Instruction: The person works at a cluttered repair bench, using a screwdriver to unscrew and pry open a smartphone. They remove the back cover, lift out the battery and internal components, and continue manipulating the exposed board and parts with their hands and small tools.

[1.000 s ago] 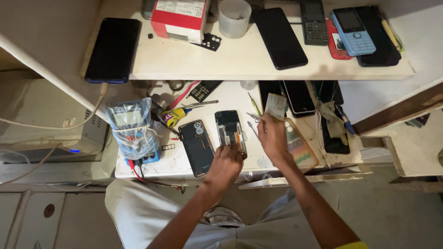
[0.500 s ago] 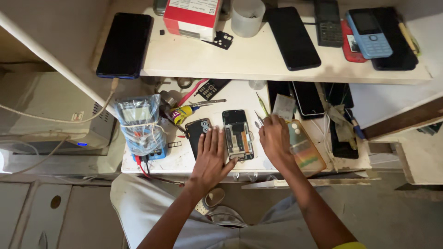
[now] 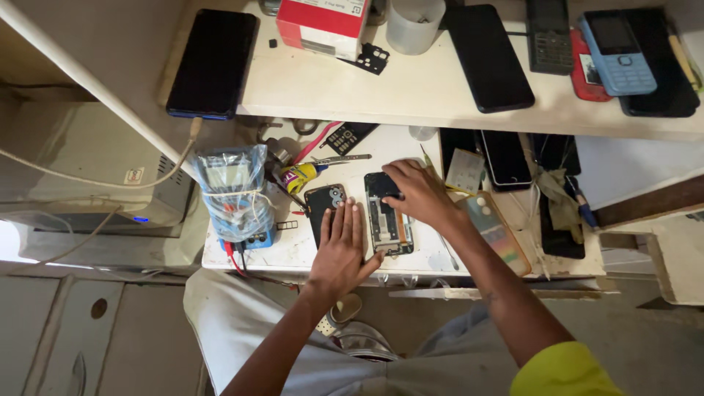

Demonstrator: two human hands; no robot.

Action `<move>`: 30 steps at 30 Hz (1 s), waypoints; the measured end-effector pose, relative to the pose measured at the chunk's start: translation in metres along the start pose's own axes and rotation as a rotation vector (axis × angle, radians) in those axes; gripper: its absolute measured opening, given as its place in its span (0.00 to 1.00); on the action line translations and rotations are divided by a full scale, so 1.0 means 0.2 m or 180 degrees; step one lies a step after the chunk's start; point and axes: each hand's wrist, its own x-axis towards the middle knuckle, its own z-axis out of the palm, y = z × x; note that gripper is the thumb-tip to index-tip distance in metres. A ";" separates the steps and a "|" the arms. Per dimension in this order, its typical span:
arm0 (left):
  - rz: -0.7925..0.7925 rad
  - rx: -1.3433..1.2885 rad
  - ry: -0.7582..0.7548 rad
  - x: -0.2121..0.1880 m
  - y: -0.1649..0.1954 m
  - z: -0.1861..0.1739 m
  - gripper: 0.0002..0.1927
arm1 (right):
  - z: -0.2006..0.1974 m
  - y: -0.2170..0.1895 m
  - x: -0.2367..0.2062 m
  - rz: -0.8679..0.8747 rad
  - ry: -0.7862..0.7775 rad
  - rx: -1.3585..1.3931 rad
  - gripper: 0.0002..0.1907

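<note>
Under the left hand [image 3: 341, 253], in the one head view, lies a dark back cover [image 3: 325, 202] on the white bench [image 3: 293, 253]. The hand lies flat on it, fingers spread and straight, pressing rather than gripping. Only the cover's far end, with its camera ring, shows past the fingertips.

Just right of that hand lies the opened phone [image 3: 389, 220], insides up. The right hand [image 3: 419, 192] rests on its far end, fingers curled down onto it; I cannot tell whether they pinch a small part or tool.

Judging by how things lie, the phone is already opened and its cover set aside. The board is still exposed, so the inside work seems under way and closing up is left.

Counts:
- One opened phone and one loose cover between the hands.
- One patterned case [image 3: 499, 233], just right of the right wrist.
- One yellow tube [image 3: 302, 176], beyond the left fingertips.
- One bagged meter [image 3: 235, 194], left of the left hand.
- On the shelf [image 3: 411, 95] beyond both hands: two dark smartphones, one at the far left [image 3: 213, 62] and one above the right hand [image 3: 489, 57].
- Also there: two keypad phones, a dark one [image 3: 548, 35] and a blue one [image 3: 617, 53], plus one red box [image 3: 324, 26] and one white cup [image 3: 413, 23].
- More dark phones lie under the shelf, right of the right hand, too shaded to count.
</note>
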 end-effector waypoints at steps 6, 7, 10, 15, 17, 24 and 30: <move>-0.0002 -0.0046 0.0034 0.00 0.00 0.00 0.50 | -0.01 0.04 0.03 -0.0106 -0.0179 -0.0021 0.29; -0.0003 -0.0055 0.0030 0.00 0.00 0.00 0.50 | -0.01 0.04 0.03 -0.0114 -0.0206 -0.0032 0.28; -0.0006 -0.0070 0.0044 0.00 0.00 -0.01 0.50 | -0.03 0.03 0.04 -0.0104 -0.0307 -0.0058 0.26; -0.0010 -0.0085 0.0002 0.00 0.00 -0.02 0.51 | -0.06 0.00 0.03 -0.0219 -0.0251 -0.0037 0.24; -0.0021 -0.0078 -0.0033 0.00 0.01 -0.02 0.51 | -0.06 0.00 0.03 -0.0155 -0.0290 -0.0112 0.23; -0.0004 -0.0059 0.0021 0.00 0.01 -0.02 0.50 | -0.02 0.02 0.03 -0.0129 -0.0374 -0.0210 0.23; -0.0023 -0.0082 0.0012 0.00 0.01 -0.02 0.50 | -0.04 0.05 0.01 -0.0364 -0.0057 -0.0026 0.25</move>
